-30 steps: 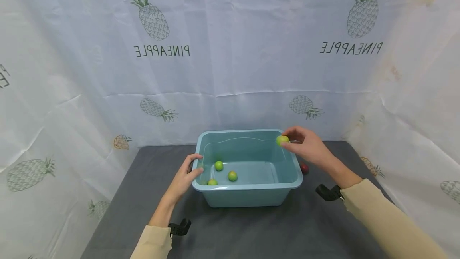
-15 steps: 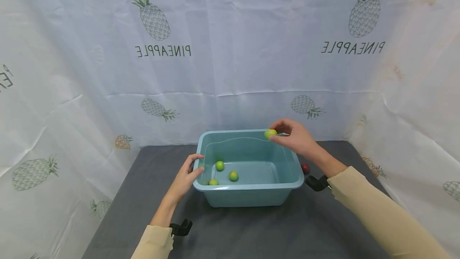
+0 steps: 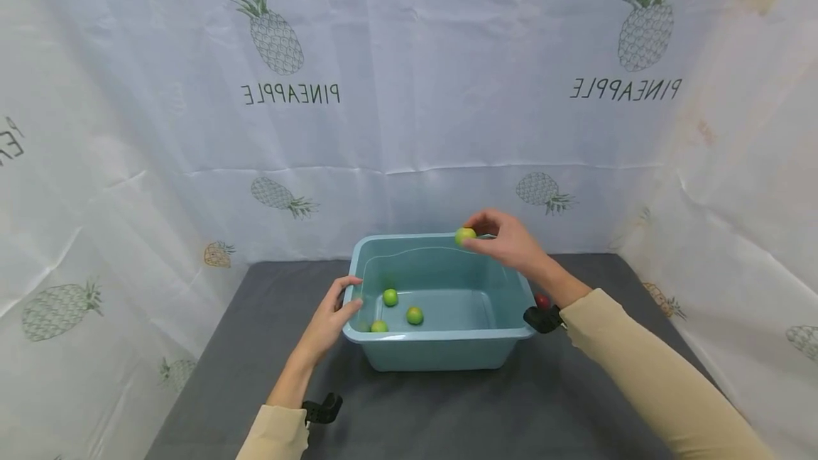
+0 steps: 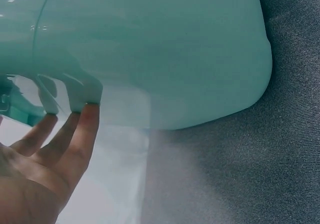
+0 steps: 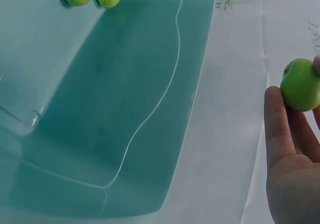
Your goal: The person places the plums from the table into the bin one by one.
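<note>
The blue-green plastic basin (image 3: 441, 336) stands upright on the dark table. My left hand (image 3: 329, 314) grips its left rim; in the left wrist view the fingertips (image 4: 90, 111) reach under the lip. My right hand (image 3: 508, 236), above the basin's far rim, pinches a small green apple (image 3: 465, 236) between thumb and fingers. In the right wrist view this held green apple (image 5: 300, 84) shows a dimple at one end. Inside the basin, toward the left, lie a green apple (image 3: 390, 297), another green apple (image 3: 415, 315) and a third green apple (image 3: 379, 326) partly behind the front rim.
A red round fruit (image 3: 542, 301) lies on the table just right of the basin, partly hidden by my right forearm. The dark grey tablecloth (image 3: 447, 417) covers the table. A white curtain (image 3: 441, 91) printed with pineapples hangs behind and along both sides.
My right hand has carried the green apple leftward, from above the basin's far right corner along its far rim. The left hand has stayed on the left rim.
</note>
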### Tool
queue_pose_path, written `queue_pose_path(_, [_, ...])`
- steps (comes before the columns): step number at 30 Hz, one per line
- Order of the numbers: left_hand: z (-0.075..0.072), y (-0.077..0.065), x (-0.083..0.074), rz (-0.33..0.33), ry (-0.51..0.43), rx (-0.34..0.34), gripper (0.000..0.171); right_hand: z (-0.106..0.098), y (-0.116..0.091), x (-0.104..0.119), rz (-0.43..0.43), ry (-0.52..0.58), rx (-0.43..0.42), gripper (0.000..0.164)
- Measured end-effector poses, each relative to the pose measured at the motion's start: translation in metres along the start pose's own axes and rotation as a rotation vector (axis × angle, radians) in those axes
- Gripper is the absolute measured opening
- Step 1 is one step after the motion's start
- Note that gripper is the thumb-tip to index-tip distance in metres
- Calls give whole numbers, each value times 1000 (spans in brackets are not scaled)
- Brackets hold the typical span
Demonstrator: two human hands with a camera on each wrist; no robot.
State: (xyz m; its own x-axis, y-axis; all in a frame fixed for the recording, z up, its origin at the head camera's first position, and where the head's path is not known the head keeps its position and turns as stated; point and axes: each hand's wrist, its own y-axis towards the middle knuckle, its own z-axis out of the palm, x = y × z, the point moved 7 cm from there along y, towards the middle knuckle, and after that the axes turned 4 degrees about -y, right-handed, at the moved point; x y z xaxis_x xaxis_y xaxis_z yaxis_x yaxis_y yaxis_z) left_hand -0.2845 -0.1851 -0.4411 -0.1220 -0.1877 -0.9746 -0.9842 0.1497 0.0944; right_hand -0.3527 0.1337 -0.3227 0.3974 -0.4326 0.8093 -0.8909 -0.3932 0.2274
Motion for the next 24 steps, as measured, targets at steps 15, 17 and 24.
queue_pose_path(15, [0, -1, -1, 14, -4, -1, 40, 31, 19, -2, -10, -16, 41, 32])
queue_pose_path(17, [0, 0, 1, 10, -3, -1, 39, 35, 21, -3, -15, -16, 47, 32])
queue_pose_path(24, [0, 0, 3, 16, -4, 1, 41, 48, 30, -5, -38, 3, 64, 30])
